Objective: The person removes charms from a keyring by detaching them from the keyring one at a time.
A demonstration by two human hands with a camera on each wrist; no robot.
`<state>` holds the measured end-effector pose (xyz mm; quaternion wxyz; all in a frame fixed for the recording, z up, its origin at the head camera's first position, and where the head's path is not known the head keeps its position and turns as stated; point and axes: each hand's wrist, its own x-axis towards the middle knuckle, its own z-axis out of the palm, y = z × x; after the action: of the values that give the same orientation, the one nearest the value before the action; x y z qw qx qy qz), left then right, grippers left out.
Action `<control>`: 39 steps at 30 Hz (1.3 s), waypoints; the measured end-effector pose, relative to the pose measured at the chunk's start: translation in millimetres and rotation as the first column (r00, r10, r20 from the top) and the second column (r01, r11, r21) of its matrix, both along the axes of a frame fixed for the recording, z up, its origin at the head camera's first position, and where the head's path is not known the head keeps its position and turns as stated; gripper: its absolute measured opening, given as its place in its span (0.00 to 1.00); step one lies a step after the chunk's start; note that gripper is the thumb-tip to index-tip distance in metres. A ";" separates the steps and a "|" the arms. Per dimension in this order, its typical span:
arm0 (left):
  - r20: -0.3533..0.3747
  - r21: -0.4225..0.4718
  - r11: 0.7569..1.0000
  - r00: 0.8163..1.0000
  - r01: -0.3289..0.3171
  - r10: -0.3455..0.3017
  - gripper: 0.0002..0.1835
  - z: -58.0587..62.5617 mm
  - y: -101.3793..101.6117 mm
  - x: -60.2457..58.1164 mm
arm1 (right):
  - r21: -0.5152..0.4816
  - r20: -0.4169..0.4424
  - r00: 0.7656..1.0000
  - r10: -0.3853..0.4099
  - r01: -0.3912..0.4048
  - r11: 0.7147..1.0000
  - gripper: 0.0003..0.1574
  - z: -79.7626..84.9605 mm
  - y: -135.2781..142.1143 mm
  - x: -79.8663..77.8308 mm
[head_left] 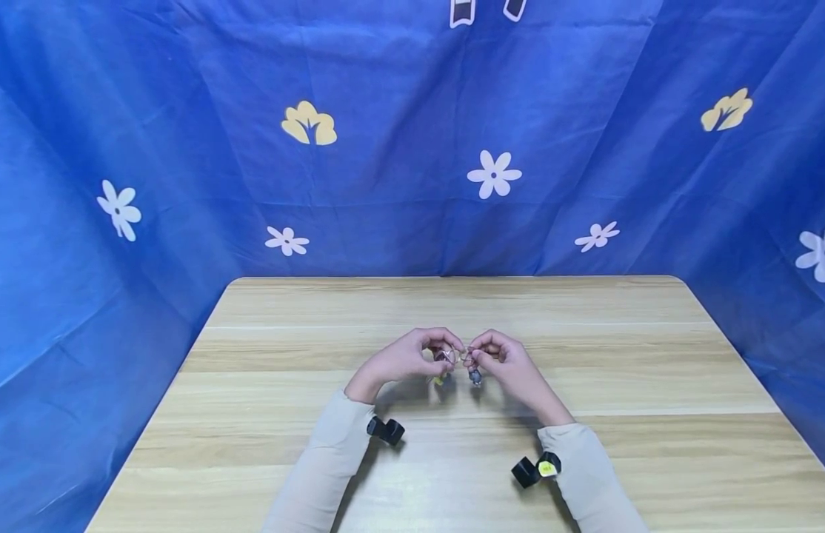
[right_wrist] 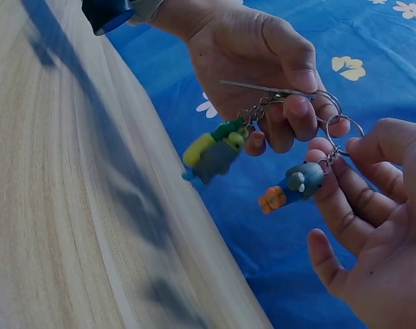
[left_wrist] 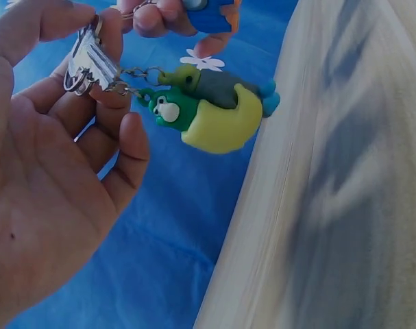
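Note:
Over the middle of the table, my left hand (head_left: 412,355) pinches a metal key ring between thumb and fingertips. A silver key (left_wrist: 94,62) and two rubber figure keychains hang from it, a green and yellow one (left_wrist: 221,127) and a grey one (left_wrist: 218,88) with blue feet. Close beside it, my right hand (head_left: 509,366) pinches the split ring (right_wrist: 345,135) of a third keychain, a blue-grey figure (right_wrist: 300,181) with orange feet. The two rings meet between the hands in the right wrist view; whether they are linked I cannot tell.
Both forearms reach in above a light wooden table (head_left: 266,348). Dark wrist cameras are strapped to the sleeves, one (head_left: 386,429) on the left and another (head_left: 535,470) on the right. A blue cloth (head_left: 399,148) with flowers stands behind and at the sides.

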<state>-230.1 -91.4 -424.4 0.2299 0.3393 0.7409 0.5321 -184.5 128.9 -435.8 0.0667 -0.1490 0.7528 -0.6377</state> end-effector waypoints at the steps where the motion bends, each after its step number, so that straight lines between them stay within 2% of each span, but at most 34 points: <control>1: 0.001 0.004 1.000 1.000 -0.001 0.001 0.18 0.2 -0.4 0.1 | 0.000 -0.002 1.000 0.001 -0.001 1.000 0.10 -0.1 0.1 0.0; 5: 0.006 0.019 1.000 1.000 -0.003 0.003 0.17 0.7 -1.7 0.6 | 0.007 -0.018 1.000 0.004 -0.004 1.000 0.11 0.2 -0.1 1.1; 13: 0.096 0.027 0.999 0.995 -0.041 0.039 0.13 2.4 -0.6 0.2 | 0.030 -0.075 0.997 0.025 -0.023 0.999 0.09 1.3 -1.8 2.4; 24: -0.002 -0.044 0.994 0.995 -0.098 0.098 0.09 2.6 -1.1 -0.6 | 0.040 -0.090 0.995 0.036 -0.032 0.999 0.08 -0.2 -4.1 3.2; 31: -0.002 -0.007 0.994 0.994 -0.112 0.112 0.08 0.1 -0.8 0.9 | 0.040 -0.100 0.994 0.037 -0.034 0.999 0.08 0.3 -6.0 6.2; 39: 0.000 0.023 0.986 0.986 -0.166 0.166 0.09 -3.2 1.5 -0.6 | 0.064 -0.112 0.993 0.031 -0.024 0.998 0.08 1.4 -8.7 7.6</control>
<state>-230.7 -89.9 -427.6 0.1804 0.2796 0.7606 0.5575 -177.0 120.2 -434.3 0.0377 -0.1929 0.7729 -0.6033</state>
